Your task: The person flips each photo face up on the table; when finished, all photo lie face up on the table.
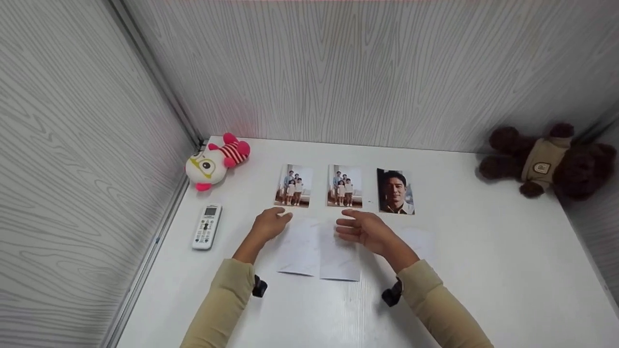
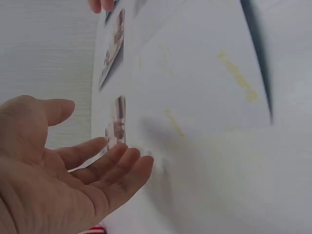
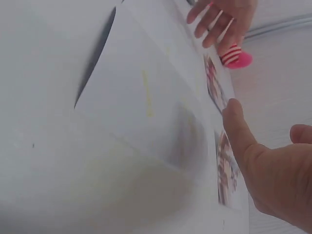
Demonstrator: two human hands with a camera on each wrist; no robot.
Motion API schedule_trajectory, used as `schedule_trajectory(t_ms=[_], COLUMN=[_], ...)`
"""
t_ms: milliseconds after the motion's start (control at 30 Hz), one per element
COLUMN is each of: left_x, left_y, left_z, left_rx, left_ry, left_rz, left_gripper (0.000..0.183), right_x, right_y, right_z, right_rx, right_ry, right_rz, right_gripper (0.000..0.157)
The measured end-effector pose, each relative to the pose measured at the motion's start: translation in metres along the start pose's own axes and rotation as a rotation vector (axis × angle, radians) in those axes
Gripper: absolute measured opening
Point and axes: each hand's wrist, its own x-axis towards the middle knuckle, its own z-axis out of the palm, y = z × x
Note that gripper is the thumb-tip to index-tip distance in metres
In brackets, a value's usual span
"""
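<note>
Left hand [image 1: 271,223]: fingers loosely extended, holding nothing, just above the upper left corner of the left white sheet [image 1: 300,247]. Right hand [image 1: 363,229]: fingers straight and slightly spread, empty, over the top of the right white sheet [image 1: 339,258]. White sheets: two, side by side, touching, mid-table. Photographs: three in a row beyond the hands: two family prints [image 1: 293,185] [image 1: 345,186], one portrait [image 1: 395,191]. Remote control [image 1: 207,226]: one, left; its markings are too small to read. Plush toys: two, a pink-and-white one [image 1: 216,160] and a brown bear [image 1: 549,161] whose chest patch is illegible. White table [image 1: 483,270].
</note>
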Motion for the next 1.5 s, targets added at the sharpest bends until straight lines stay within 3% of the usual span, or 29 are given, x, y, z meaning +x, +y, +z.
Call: schedule_trajectory(t_ms=[167,300,567,733,967,1233,1500], left_x=[-0.015,-0.025,-0.037,-0.042,-0.045,-0.044,-0.041], left_y=[-0.022,-0.034,-0.048,-0.051,-0.054,-0.05,-0.052], left_z=[-0.008,-0.01,-0.009,-0.01,-0.013,-0.012,-0.002], left_rx=[-0.297,-0.513,-0.71,-0.739,-0.719,-0.876,-0.91], left_ry=[-0.114,-0.152,-0.141,-0.161,-0.147,-0.18,-0.161], left_rz=[-0.131,-0.192,-0.218,-0.22,-0.211,-0.211,-0.255], left_gripper=[0.059,0.063,0.065,0.061,0.063,0.056,0.053], right_x=[-0.004,-0.005,-0.001,0.001,0.001,0.001,0.005], right_y=[0.006,0.013,0.025,0.028,0.028,0.024,0.032], right_z=[0.02,0.034,0.053,0.063,0.07,0.071,0.07], right_rx=[-0.019,-0.029,-0.039,-0.022,0.013,0.042,0.089], right_ry=[-0.064,-0.088,-0.059,-0.012,-0.015,0.007,0.051], right_rz=[0.058,0.106,0.139,0.133,0.13,0.124,0.123], right_gripper=[0.057,0.059,0.061,0.061,0.062,0.062,0.06])
